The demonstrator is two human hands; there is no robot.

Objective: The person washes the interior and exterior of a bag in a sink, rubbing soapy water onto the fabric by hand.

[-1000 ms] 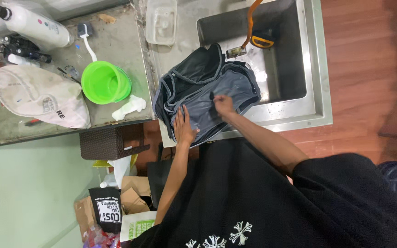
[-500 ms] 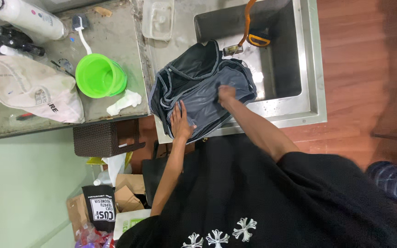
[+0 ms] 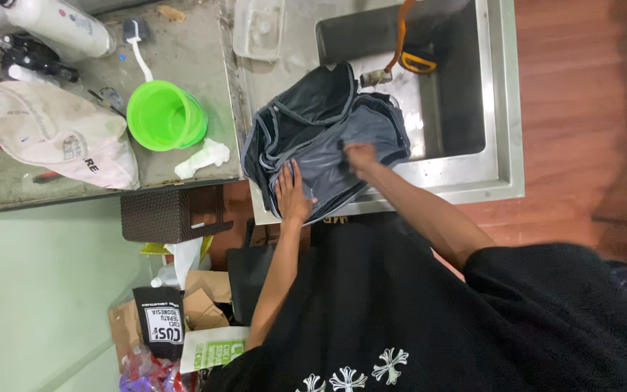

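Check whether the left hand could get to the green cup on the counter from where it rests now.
Probably yes. The left hand lies flat on the dark bag at the sink's edge, and the green cup stands open on the counter beside it, with only a crumpled white tissue between.

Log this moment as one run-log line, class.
left hand: flat on dark bag | right hand: fist rubbing bag's panel | bag: on steel sink edge | green tub: on counter

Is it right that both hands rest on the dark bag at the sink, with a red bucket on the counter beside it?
Not quite: the head view shows the bucket is green. Both the left hand and right hand do rest on the dark bag at the sink.
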